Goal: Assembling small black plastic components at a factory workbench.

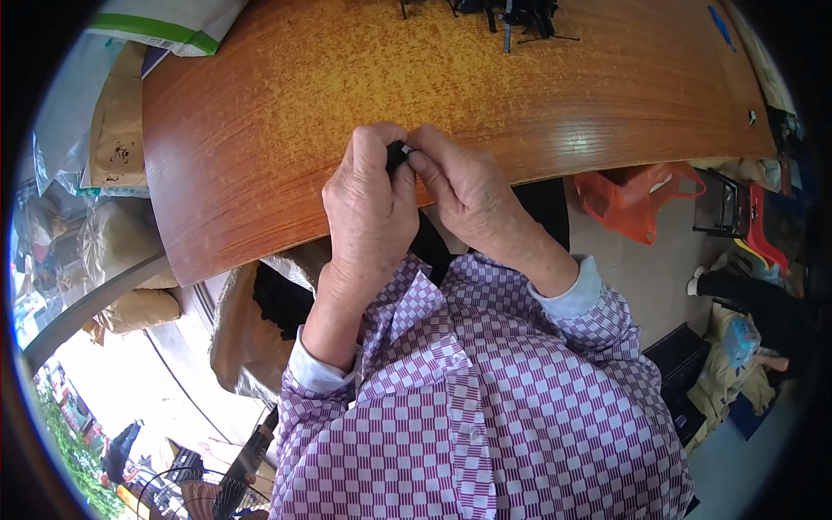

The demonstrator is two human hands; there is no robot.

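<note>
Above the near edge of the wooden table, my two hands meet with their fingertips together. My left hand (368,204) is closed, thumb and fingers pinching a small black piece (396,156), perhaps of cloth or strap. At its right end, beside a tiny whitish bit, my right hand (468,186) pinches too. The fingers cover most of the piece, so its exact kind cannot be made out. Across the table, at the far edge, lies a pile of black strap-like pieces (529,16) with a grey strip sticking out.
The worn brown tabletop (260,165) curves around in front of me. Below its edge at the left stands an open sack (230,334) with black material inside. An orange-red plastic bag (637,204) hangs at the right. Another person (750,303) is at the far right.
</note>
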